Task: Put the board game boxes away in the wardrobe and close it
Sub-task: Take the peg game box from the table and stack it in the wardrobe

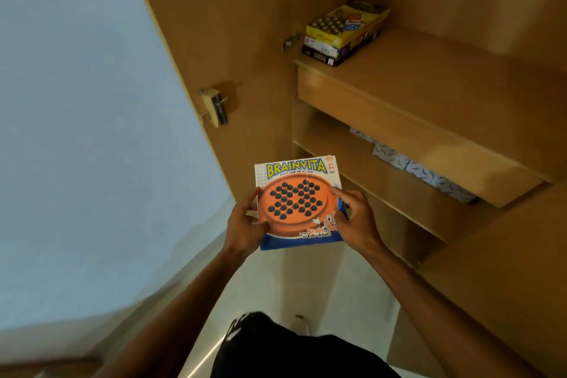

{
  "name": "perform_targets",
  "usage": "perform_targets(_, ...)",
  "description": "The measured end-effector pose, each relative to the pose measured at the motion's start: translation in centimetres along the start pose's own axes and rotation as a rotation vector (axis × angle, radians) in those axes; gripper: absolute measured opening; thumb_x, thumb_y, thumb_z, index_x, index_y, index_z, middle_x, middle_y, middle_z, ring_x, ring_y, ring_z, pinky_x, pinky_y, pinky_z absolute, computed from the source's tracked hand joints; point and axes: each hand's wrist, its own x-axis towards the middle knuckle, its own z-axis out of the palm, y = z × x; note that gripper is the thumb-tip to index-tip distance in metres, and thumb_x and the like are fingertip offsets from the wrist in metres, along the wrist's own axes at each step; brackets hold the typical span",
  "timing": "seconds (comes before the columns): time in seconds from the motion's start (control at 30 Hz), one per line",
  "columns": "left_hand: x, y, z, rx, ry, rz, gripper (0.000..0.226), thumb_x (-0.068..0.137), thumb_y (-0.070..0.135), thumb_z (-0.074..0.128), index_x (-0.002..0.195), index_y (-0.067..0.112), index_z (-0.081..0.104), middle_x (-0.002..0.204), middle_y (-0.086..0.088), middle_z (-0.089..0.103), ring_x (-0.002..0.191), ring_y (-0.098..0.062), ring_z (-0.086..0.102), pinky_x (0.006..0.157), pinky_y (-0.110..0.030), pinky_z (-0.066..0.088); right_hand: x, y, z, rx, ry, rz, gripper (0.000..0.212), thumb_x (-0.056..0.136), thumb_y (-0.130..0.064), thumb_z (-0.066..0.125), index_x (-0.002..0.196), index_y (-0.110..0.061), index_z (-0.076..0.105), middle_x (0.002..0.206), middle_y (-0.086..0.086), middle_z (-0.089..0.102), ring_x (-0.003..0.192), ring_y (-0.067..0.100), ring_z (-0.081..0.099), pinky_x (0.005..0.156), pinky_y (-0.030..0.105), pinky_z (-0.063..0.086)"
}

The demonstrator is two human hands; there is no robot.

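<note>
I hold a square Brainvita game box [297, 190], white and blue with an orange peg board printed on it, flat in front of me. My left hand [244, 224] grips its left edge and my right hand [357, 221] grips its right edge. Above and beyond it, a stack of game boxes [345, 32] with a yellow one on top lies at the left end of a wooden shelf [429, 92] inside the open wardrobe. The held box is below that shelf's level and apart from it.
The wardrobe's left door [214, 40] stands open, with a latch [214, 106] on its inner face. A lower shelf holds patterned white-and-grey boxes [414, 166]. Another wardrobe panel [506, 285] rises at the right. Pale floor [306, 285] lies below me.
</note>
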Motion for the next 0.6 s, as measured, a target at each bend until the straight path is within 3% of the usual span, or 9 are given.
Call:
perform_targets(0.1, 5.4, 3.1, 1.9, -0.018, -0.058, 0.01, 0.073, 0.078, -0.01, 0.067, 0.138, 0.027, 0.048, 0.107, 0.0, 0.057, 0.086, -0.017, 0.062, 0.059, -0.024, 0.056, 4.7, -0.6, -1.4, -0.024, 0.082, -0.027, 0.052, 0.087, 0.002, 0.063, 0.135, -0.017, 0.054, 0.124, -0.001, 0.045, 0.113, 0.012, 0.053, 0.07, 0.011, 0.054)
perform_targets(0.27, 16.1, 8.5, 5.7, -0.028, -0.174, 0.077, 0.072, 0.075, -0.016, 0.064, 0.134, 0.022, 0.052, 0.103, 0.002, 0.059, 0.085, -0.018, 0.064, 0.053, -0.022, 0.055, 14.5, -1.5, -4.9, -0.083, 0.212, -0.031, 0.052, 0.085, 0.01, 0.059, 0.132, -0.012, 0.056, 0.119, -0.003, 0.044, 0.112, 0.009, 0.05, 0.078, 0.003, 0.045)
perform_targets(0.37, 22.3, 12.0, 8.1, -0.06, -0.204, 0.154, 0.06, 0.076, -0.021, 0.062, 0.115, 0.024, 0.055, 0.091, 0.011, 0.06, 0.078, -0.012, 0.063, 0.052, -0.014, 0.053, 20.8, -2.2, -6.9, -0.101, 0.281, -0.066, 0.053, 0.083, 0.01, 0.059, 0.131, -0.012, 0.057, 0.121, 0.001, 0.047, 0.112, 0.011, 0.05, 0.089, 0.014, 0.048)
perform_targets(0.4, 25.0, 13.4, 9.1, -0.066, -0.215, 0.18, 0.06, 0.076, -0.02, 0.062, 0.116, 0.024, 0.055, 0.091, 0.012, 0.06, 0.077, -0.009, 0.062, 0.053, -0.014, 0.053, 23.5, -2.7, -7.8, -0.099, 0.307, -0.072, 0.052, 0.084, 0.01, 0.06, 0.131, -0.012, 0.057, 0.122, 0.002, 0.047, 0.111, 0.01, 0.05, 0.085, 0.01, 0.048)
perform_targets(0.47, 29.2, 15.9, 10.4, -0.073, -0.233, 0.206, 0.06, 0.077, -0.018, 0.064, 0.116, 0.026, 0.057, 0.093, 0.013, 0.062, 0.081, -0.009, 0.064, 0.058, -0.016, 0.055, 27.6, -3.7, -9.2, -0.106, 0.347, -0.085, 0.051, 0.084, 0.01, 0.059, 0.13, -0.011, 0.058, 0.122, 0.003, 0.048, 0.11, 0.009, 0.049, 0.078, 0.002, 0.045)
perform_targets(0.57, 36.8, 20.1, 12.5, -0.041, -0.221, 0.241, 0.062, 0.075, -0.009, 0.069, 0.129, 0.021, 0.057, 0.108, -0.003, 0.066, 0.097, -0.023, 0.066, 0.073, -0.033, 0.06, 34.6, -5.2, -11.6, -0.094, 0.429, -0.092, 0.05, 0.083, 0.01, 0.06, 0.129, -0.012, 0.059, 0.126, 0.007, 0.05, 0.113, 0.013, 0.052, 0.087, 0.018, 0.051)
perform_targets(0.6, 38.2, 21.3, 12.9, -0.022, -0.217, 0.255, 0.065, 0.075, -0.005, 0.069, 0.131, 0.023, 0.056, 0.114, -0.005, 0.066, 0.101, -0.025, 0.066, 0.078, -0.04, 0.06, 35.9, -5.7, -12.1, -0.102, 0.442, -0.095, 0.05, 0.083, 0.009, 0.061, 0.128, -0.012, 0.06, 0.127, 0.008, 0.051, 0.113, 0.013, 0.052, 0.085, 0.016, 0.05)
